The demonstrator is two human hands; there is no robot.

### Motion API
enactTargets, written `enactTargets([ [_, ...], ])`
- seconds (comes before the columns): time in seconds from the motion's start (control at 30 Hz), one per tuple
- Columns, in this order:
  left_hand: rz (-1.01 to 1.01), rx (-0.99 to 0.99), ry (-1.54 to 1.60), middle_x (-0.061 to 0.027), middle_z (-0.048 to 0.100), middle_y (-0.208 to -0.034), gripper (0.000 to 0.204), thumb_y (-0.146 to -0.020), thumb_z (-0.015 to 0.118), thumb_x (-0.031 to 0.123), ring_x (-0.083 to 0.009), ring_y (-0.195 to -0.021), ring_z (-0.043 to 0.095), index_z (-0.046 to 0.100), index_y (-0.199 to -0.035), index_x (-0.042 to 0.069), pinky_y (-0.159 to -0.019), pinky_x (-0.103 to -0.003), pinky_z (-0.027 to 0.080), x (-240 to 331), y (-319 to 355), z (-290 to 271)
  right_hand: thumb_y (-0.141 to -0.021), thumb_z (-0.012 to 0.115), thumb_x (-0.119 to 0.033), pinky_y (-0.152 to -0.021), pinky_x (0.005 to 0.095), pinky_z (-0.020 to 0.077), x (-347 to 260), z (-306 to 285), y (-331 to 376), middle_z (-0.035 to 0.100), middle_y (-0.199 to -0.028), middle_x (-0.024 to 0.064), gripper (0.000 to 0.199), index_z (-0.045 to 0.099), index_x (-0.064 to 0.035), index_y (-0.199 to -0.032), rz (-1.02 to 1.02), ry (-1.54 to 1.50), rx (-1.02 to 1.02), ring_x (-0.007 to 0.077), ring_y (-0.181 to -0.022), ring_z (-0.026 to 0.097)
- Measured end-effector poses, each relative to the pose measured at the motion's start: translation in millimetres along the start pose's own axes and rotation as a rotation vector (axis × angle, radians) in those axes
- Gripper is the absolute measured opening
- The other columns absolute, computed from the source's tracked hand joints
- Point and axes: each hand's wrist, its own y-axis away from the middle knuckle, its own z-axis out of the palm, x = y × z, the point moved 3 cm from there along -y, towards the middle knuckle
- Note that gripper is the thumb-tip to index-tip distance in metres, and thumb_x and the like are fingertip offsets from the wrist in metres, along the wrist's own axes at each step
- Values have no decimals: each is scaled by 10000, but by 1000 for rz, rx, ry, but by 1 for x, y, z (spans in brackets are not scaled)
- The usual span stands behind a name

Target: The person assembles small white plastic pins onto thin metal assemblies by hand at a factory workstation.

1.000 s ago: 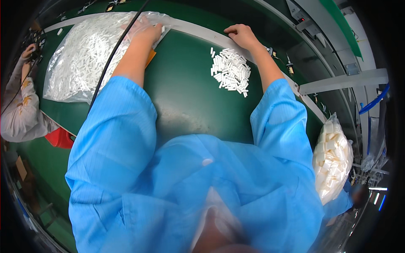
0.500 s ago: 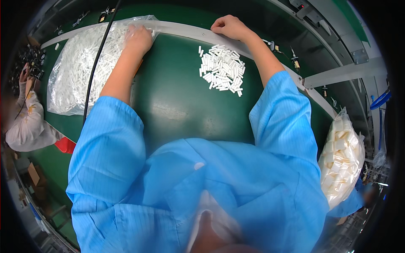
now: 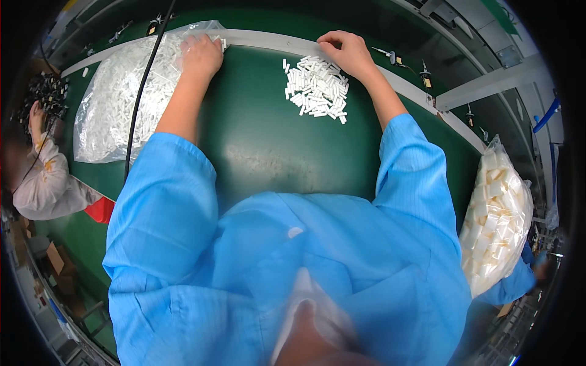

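Over the far right corner of the clear bag (image 3: 91, 141): left hand (image 3: 202, 56), palm down, fingers bent; whether they close on film or on a piece cannot be told.
Right hand: its wrist bent inward, the right hand (image 3: 351, 55) hangs at the white rail (image 3: 268, 40), fingers bunched; whether a piece sits between them cannot be told.
Pile position: the pile of white pieces (image 3: 314, 88) lies on the worktop (image 3: 262, 140), just beside the right hand, to its left and toward the person. Right hand is nearer; left hand is well apart.
Piece axes: mixed, crossing at many angles.
Piece shape: short, straight, rod-like, matt white; hollow or solid, too small to tell.
Bag film: thin, glossy, creased, over a mass of similar white pieces; a black cable (image 3: 130, 131) crosses the view before it.
Worktop surface: smooth, dark green, soft sheen, pale scuffs.
Farther right: second bag (image 3: 497, 213), transparent, with blocky cream pieces.
Farther left: co-worker's hand (image 3: 36, 119) beside black parts (image 3: 52, 91).
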Motion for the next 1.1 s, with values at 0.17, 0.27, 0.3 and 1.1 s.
enactTargets([
  [0.17,103,-33,-8,-223,512,-1203,395,-919,458,324,-369,-1170,450,562,-1136,11,-930,-542,394,-15,-12,6,-804,639,-166,-736,320,516,14,-2,22,673,-860,114,170,703,-53,-914,89,27,58,231,-756,642],
  [0.27,163,2,14,-197,500,-1235,387,-924,460,295,-366,-1202,427,524,-1190,21,-917,-623,365,-17,-9,-3,-812,635,-145,-729,314,511,14,0,38,652,-870,106,168,700,-49,-933,143,22,77,225,-755,627],
  [0.3,187,37,39,-183,488,-1261,400,-927,462,289,-369,-1227,409,497,-1230,31,-915,-667,343,-17,-3,-9,-824,629,-142,-717,293,496,13,0,42,644,-882,83,178,693,-49,-961,121,29,69,192,-750,609],
  [1.1,575,347,104,-69,581,-869,145,-813,636,213,-267,-861,564,603,-836,73,-757,-417,445,-23,39,-47,-807,579,-95,-834,408,478,-22,-3,49,624,-970,171,165,690,-20,-902,58,466,-72,336,-936,594],
])
